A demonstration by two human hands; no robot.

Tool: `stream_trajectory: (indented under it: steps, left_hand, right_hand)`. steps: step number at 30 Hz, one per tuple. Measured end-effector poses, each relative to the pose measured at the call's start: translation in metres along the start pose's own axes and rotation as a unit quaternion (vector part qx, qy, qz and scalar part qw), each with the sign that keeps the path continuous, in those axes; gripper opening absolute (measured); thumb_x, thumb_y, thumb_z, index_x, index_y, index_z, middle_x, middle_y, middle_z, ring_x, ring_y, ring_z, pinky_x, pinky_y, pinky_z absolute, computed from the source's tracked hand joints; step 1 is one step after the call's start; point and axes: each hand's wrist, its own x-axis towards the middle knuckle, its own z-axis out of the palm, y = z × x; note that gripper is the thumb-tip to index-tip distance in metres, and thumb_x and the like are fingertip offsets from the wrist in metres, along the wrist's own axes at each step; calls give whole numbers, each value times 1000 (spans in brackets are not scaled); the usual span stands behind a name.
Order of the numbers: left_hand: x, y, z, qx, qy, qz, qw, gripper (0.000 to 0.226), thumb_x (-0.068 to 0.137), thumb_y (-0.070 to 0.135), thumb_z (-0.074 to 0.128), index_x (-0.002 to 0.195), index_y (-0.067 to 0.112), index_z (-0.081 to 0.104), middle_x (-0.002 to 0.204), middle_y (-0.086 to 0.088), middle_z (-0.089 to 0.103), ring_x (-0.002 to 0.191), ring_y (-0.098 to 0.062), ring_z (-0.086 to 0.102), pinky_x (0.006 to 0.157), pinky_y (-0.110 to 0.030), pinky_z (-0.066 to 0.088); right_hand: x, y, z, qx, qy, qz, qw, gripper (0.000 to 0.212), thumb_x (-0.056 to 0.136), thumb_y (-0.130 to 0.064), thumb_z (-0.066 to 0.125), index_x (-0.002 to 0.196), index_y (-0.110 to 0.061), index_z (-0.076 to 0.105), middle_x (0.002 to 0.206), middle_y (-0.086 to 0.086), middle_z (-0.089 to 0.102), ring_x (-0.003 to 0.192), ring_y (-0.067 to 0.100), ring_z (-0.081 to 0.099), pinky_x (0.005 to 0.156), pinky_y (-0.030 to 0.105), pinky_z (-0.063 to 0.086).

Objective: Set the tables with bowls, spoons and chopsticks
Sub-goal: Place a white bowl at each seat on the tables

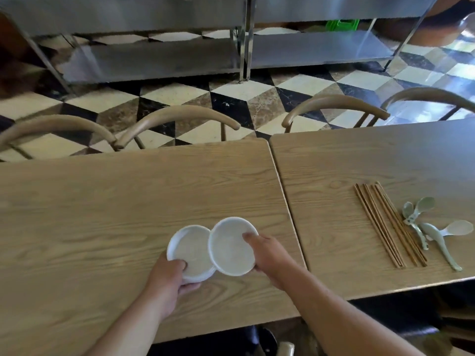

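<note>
At lower centre, your left hand (168, 281) is pinching the stacked bowls (190, 253) while your right hand (270, 255) is gripping the top bowl (231, 246) by its rim, tilted and overlapping: thumb-only purchase is risking a slip.

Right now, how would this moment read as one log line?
left hand: holds bowl stack | right hand: lifts top bowl | chopsticks, spoons: untouched, right table
</note>
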Motion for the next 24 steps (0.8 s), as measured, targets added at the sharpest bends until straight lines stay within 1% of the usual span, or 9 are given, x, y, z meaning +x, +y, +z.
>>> stream_trajectory:
  steps: [4, 6, 9, 12, 17, 19, 21, 22, 24]
  left_hand:
    - [1, 0, -52, 1, 16, 12, 1000, 42, 99, -7, 43, 130, 21, 51, 119, -15, 62, 100, -43, 74, 61, -46, 67]
    - [1, -2, -71, 4, 24, 12, 1000, 44, 98, -7, 44, 129, 22, 54, 121, -14, 63, 99, -43, 76, 60, -45, 67]
    - [5, -7, -88, 4, 27, 10, 1000, 43, 98, -6, 45, 125, 25, 57, 121, -13, 64, 96, -39, 77, 61, -43, 67]
    - [10, -15, -100, -1, 26, 7, 1000, 43, 97, -6, 46, 122, 27, 59, 119, -12, 66, 96, -38, 77, 62, -44, 67]
    - [20, -25, -121, -16, 29, 2, 999, 43, 97, -5, 48, 115, 31, 62, 120, -13, 66, 96, -38, 77, 64, -46, 67]
    - [24, -29, -130, -20, 27, -1, 999, 43, 96, -5, 48, 112, 32, 62, 121, -13, 67, 98, -39, 76, 63, -46, 67]
    - [27, -32, -142, -22, 21, -2, 1000, 43, 96, -5, 49, 112, 33, 63, 121, -13, 67, 100, -39, 76, 63, -46, 67]
    - [28, -32, -148, -22, 17, -1, 1000, 43, 96, -4, 49, 112, 34, 63, 122, -13, 68, 99, -38, 77, 63, -46, 67]
    - [29, -32, -159, -21, 6, 3, 1000, 43, 96, -3, 49, 112, 34, 63, 122, -13, 68, 98, -38, 77, 63, -47, 67]
  right_hand:
    - [13, 12, 25, 48, 52, 26, 997, 11, 98, -10, 53, 103, -13, 62, 94, 13, 62, 65, 23, 57, 47, 30, 47]
    - [21, 20, 37, 12, 51, 34, 998, 21, 94, -6, 52, 111, -9, 63, 94, 12, 65, 60, 21, 58, 47, 29, 49]
    - [28, 32, 53, -46, 47, 13, 998, 40, 89, -1, 50, 125, -17, 59, 108, 10, 67, 61, 22, 68, 49, 32, 58]
    - [35, 39, 69, -59, 49, 11, 997, 45, 89, 0, 51, 128, -20, 56, 114, 5, 62, 72, 25, 73, 59, 40, 67]
    - [43, 46, 96, -83, 42, 3, 996, 50, 87, 1, 48, 130, -20, 59, 113, 6, 65, 67, 23, 74, 54, 37, 64]
    - [45, 49, 105, -82, 41, 9, 996, 52, 87, 3, 46, 131, -19, 61, 111, 7, 67, 65, 23, 73, 57, 43, 67]
    - [44, 48, 113, -82, 45, 15, 995, 52, 88, 3, 46, 133, -17, 62, 110, 10, 68, 64, 22, 71, 67, 51, 68]
    - [41, 46, 116, -93, 50, 15, 994, 48, 90, 1, 48, 134, -15, 60, 108, 10, 69, 63, 21, 70, 69, 52, 68]
    - [29, 40, 118, -190, 101, -14, 977, 41, 96, -16, 60, 137, -15, 55, 108, 6, 69, 69, 23, 72, 69, 46, 67]
